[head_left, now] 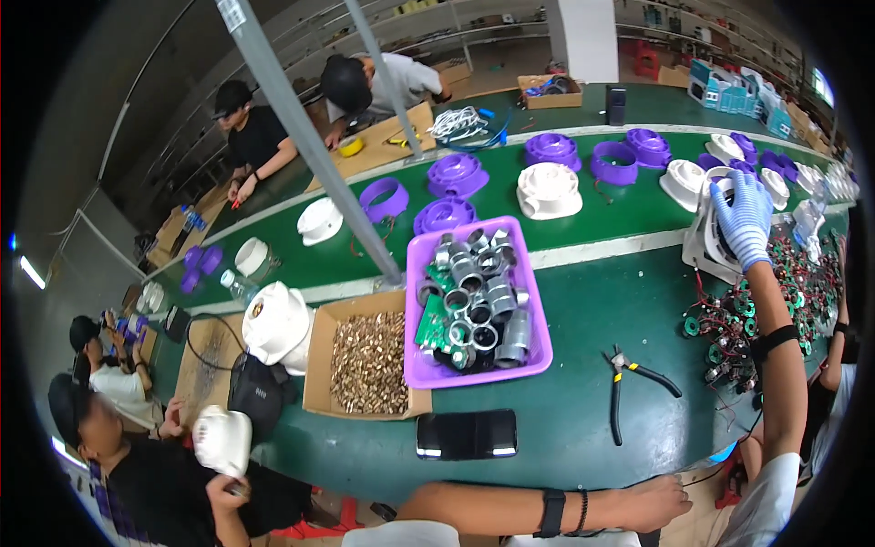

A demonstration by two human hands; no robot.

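Observation:
My right hand (745, 214), in a blue-and-white striped glove, reaches far to the right and grips a white plastic housing (709, 244). That housing stands tilted against the pale edge strip of the raised green line, with a dark opening on its side. Close by my right forearm spreads a heap of red and black wires with small green circuit boards (729, 314). My bare left hand (661, 503) lies low at the table's near edge, its fingers curled in and no object showing in them. Diagonal cutters (617, 401) with yellow-and-black handles lie spread on the green table beyond it.
A purple tray (546, 345) holds grey metal cylinders and green boards. Beside it are a cardboard box (316, 397) of small brass-coloured pieces and a black phone (467, 434). White and purple housings (550, 190) line the raised strip. A metal post (314, 137) rises there; people work around.

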